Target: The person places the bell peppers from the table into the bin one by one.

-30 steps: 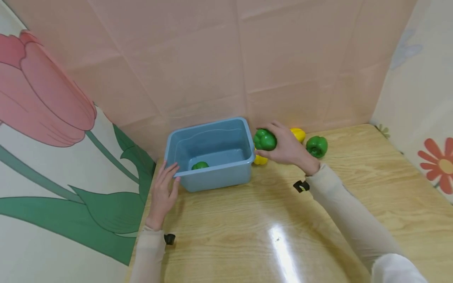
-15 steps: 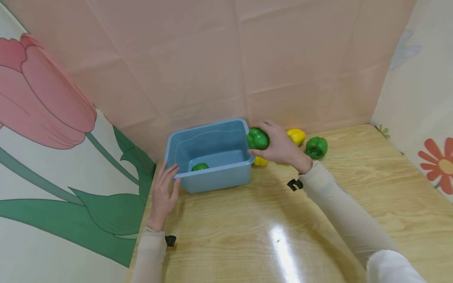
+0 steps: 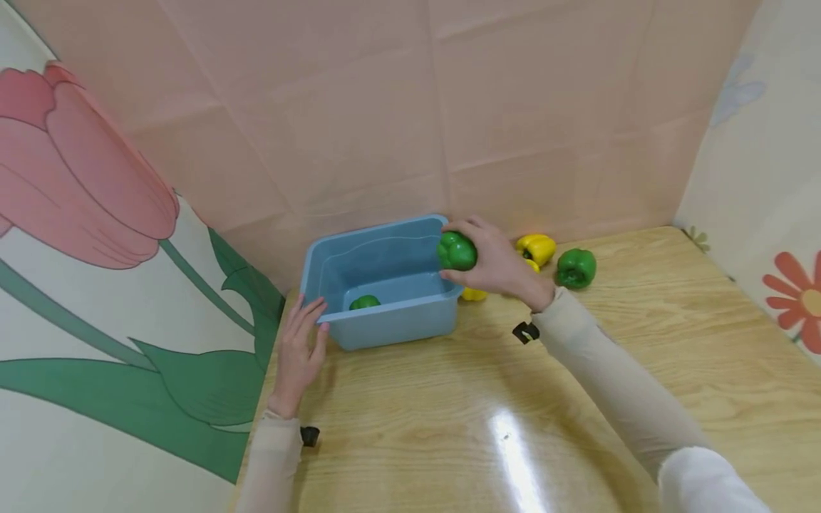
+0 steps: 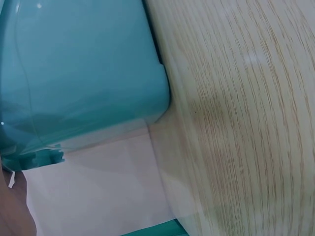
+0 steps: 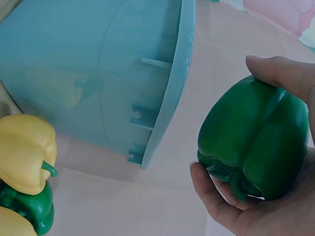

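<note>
My right hand (image 3: 497, 260) grips a green bell pepper (image 3: 457, 251) above the right rim of a blue plastic bin (image 3: 385, 324). In the right wrist view, thumb and fingers curl round that pepper (image 5: 256, 137), its stem facing down. At the bin's front left corner, my left hand (image 3: 298, 356) touches the rim with fairly straight fingers. Another green bell pepper (image 3: 364, 302) lies inside the bin, partly hidden by the front wall. The left wrist view shows the bin's outer wall (image 4: 83, 64) and a bit of the hand (image 4: 15, 206).
Right of the bin, a yellow bell pepper (image 3: 537, 248) and a green bell pepper (image 3: 576, 268) lie on the wooden table (image 3: 410, 427). Another yellow pepper (image 3: 474, 293) sits close against the bin, partly covered. A pink sheet (image 3: 359, 107) hangs behind.
My right hand has carried the green bell pepper left, from beside the bin to over its right rim. The left hand has stayed at the bin's corner.
</note>
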`<action>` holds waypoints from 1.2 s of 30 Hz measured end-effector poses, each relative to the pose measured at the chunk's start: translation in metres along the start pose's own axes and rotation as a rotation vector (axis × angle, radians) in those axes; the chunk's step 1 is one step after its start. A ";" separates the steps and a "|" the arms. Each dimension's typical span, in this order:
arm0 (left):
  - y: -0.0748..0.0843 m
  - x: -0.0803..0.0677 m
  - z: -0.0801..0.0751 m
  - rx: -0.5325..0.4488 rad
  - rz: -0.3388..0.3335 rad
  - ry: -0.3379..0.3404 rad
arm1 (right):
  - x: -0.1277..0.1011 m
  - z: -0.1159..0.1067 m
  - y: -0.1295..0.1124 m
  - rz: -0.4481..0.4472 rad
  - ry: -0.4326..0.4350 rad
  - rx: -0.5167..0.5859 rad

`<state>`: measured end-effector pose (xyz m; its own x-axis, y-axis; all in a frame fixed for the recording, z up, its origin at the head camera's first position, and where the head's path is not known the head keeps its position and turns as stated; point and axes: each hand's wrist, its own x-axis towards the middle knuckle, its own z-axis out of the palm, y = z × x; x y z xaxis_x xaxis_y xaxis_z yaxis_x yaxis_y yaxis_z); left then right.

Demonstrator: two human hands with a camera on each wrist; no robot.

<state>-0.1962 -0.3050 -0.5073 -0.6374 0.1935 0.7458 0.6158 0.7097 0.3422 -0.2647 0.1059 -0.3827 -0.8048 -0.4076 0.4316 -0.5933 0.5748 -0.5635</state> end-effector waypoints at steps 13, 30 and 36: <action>0.002 0.000 0.002 -0.006 0.011 0.020 | 0.018 0.008 -0.006 -0.036 -0.035 0.007; 0.001 0.002 -0.002 0.012 -0.014 -0.025 | 0.029 0.029 -0.013 -0.007 -0.082 0.035; 0.004 0.002 -0.001 0.015 -0.019 -0.024 | 0.026 0.042 -0.009 0.002 -0.081 0.037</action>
<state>-0.1949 -0.3024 -0.5043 -0.6597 0.1963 0.7254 0.5970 0.7233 0.3471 -0.2809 0.0606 -0.3959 -0.8041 -0.4631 0.3727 -0.5904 0.5496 -0.5910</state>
